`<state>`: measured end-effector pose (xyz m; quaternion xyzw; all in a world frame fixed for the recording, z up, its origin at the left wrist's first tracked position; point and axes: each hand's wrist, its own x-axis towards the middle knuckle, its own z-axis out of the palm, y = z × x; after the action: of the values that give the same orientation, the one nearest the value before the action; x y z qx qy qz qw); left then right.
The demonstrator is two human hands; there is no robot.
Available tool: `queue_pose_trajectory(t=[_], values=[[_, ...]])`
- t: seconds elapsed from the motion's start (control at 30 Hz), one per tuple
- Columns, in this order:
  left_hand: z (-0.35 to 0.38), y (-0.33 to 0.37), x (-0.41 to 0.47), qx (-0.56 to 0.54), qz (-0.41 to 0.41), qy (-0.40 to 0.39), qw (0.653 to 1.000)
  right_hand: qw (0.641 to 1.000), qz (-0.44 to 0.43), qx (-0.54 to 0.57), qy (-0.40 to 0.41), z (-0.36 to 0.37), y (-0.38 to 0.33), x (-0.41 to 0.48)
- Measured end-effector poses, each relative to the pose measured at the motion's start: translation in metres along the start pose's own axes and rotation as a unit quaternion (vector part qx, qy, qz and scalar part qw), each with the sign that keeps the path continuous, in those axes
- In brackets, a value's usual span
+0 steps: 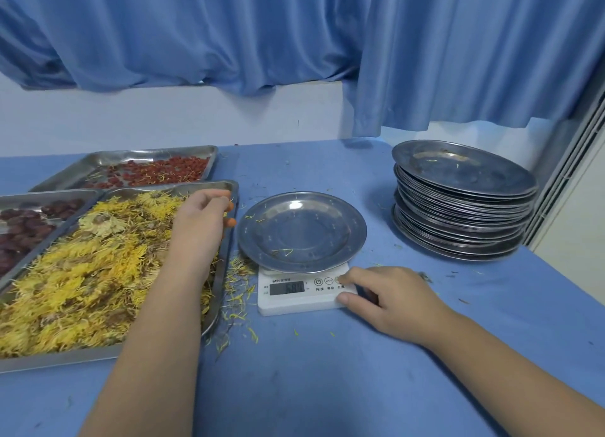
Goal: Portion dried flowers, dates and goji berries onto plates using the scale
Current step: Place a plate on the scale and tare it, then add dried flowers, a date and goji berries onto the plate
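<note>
Since the plate (pixel 301 230) on the scale (pixel 296 302) likely needs zeroing, the right hand (pixel 393 302) presses a button (pixel 339 279), fingers loose; the left hand (pixel 199 224) hovers over dried flowers (pixel 82 289), fingers curled, grasp unclear.

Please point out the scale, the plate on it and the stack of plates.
scale (pixel 294 304): head view, white front edge.
plate (pixel 301 228): head view, bare middle.
stack of plates (pixel 458 224): head view, stacked rims.

Rectangular stainless-steel trays (pixel 65 361): three, holding one lot each of yellow dried flowers (pixel 82 273), dark red dates (pixel 19 233) and red goji berries (pixel 157 171).
White digital scale (pixel 304 300): one.
Single round steel plate (pixel 301 230): one.
Stack of round steel plates (pixel 461 214): one; plates in it too close-packed to count.
Hands: two, left hand (pixel 199 224) and right hand (pixel 393 299).
</note>
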<state>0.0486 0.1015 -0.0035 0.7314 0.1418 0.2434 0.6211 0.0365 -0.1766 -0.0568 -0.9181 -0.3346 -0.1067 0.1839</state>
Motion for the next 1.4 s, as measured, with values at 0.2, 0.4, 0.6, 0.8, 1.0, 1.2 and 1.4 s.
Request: queue_pose_trajectory(t=[0.2,0.4,0.6,0.8,1.0,1.2,1.4], values=[[-0.002,-0.001,-0.001,-0.011,-0.004,0.007,1.000,1.000,-0.009,-0.010,-0.001,0.001,0.002,0.000],[0.000,-0.003,0.002,0.006,0.002,0.008,1.000,0.999,-0.021,-0.047,0.004,0.005,0.001,0.004],[-0.003,-0.004,-0.001,0.013,0.010,0.021,1.000,0.996,0.033,0.039,0.076,-0.004,0.007,0.002],[-0.003,-0.003,-0.002,0.034,0.028,0.033,0.998,0.999,-0.009,0.009,0.051,0.002,0.001,0.013],[-0.001,0.000,-0.005,0.058,0.043,0.031,0.997,0.975,-0.054,0.043,0.211,-0.013,-0.009,0.017],[0.007,0.010,-0.017,0.118,0.154,0.030,0.980,0.953,-0.069,0.052,0.292,-0.022,-0.039,0.070],[-0.021,0.033,-0.001,0.288,0.235,-0.028,0.928,0.948,-0.058,0.058,0.309,-0.010,-0.018,0.066]])
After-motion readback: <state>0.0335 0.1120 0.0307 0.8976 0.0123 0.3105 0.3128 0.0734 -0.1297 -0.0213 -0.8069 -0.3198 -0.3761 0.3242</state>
